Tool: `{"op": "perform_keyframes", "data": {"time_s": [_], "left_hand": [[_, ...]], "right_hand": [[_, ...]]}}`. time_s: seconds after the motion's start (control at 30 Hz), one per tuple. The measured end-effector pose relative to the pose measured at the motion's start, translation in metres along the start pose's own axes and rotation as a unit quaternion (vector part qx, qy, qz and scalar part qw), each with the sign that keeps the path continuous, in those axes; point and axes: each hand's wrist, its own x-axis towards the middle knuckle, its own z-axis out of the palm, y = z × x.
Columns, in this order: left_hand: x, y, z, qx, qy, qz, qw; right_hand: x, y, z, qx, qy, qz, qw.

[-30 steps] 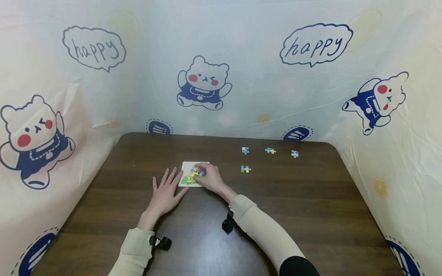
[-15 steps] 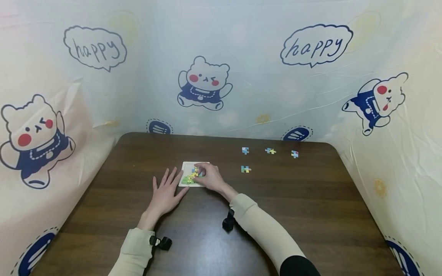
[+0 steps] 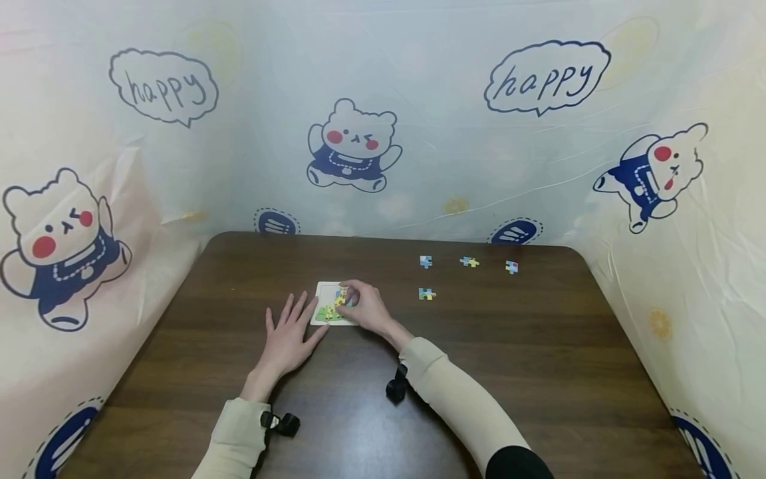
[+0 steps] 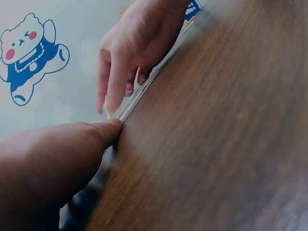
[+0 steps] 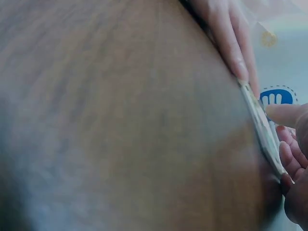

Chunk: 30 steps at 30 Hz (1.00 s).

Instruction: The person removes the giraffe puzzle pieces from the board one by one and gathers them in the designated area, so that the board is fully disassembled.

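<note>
A small white-framed puzzle board [image 3: 323,288] lies flat on the table, with a partly filled picture in yellow, green and blue. My left hand [image 3: 288,342] lies with straight, spread fingers at the board's left edge, its thumb along the near corner. Over the right part of the board, my right hand [image 3: 370,309] pinches a puzzle piece [image 4: 105,110] between thumb and index finger; only a yellow and blue bit of it shows in the left wrist view. The right hand hides the board's right side. In the right wrist view the board [image 5: 262,130] appears edge-on between both hands.
Several loose puzzle pieces lie right of the board: one at the back [image 3: 425,261], a yellow-blue piece [image 3: 469,262], a reddish-blue piece [image 3: 511,267] and a nearer piece [image 3: 427,293]. The brown wooden table [image 3: 479,372] ends at a printed cloth backdrop [image 3: 443,153].
</note>
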Motion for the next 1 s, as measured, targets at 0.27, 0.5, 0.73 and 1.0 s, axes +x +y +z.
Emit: {"op": "perform_keyframes", "data": {"time_s": [0.27, 0.5, 0.73, 1.0], "left_hand": [[0.000, 0.004, -0.001, -0.001, 0.002, -0.002, 1.0000], [-0.002, 0.004, -0.001, -0.004, 0.006, -0.007, 0.9999], [-0.002, 0.001, -0.001, 0.010, 0.004, 0.004, 0.9999], [0.001, 0.002, -0.010, 0.056, -0.010, 0.021, 0.9982]], "right_hand": [[-0.006, 0.000, -0.035, 0.036, 0.005, -0.015, 0.9992], [-0.017, 0.015, -0.081, 0.035, 0.025, -0.011, 0.9990], [-0.039, 0.041, -0.131, 0.027, 0.052, 0.002, 0.9983], [-0.068, 0.071, -0.175, -0.005, 0.080, 0.016, 0.9966]]}}
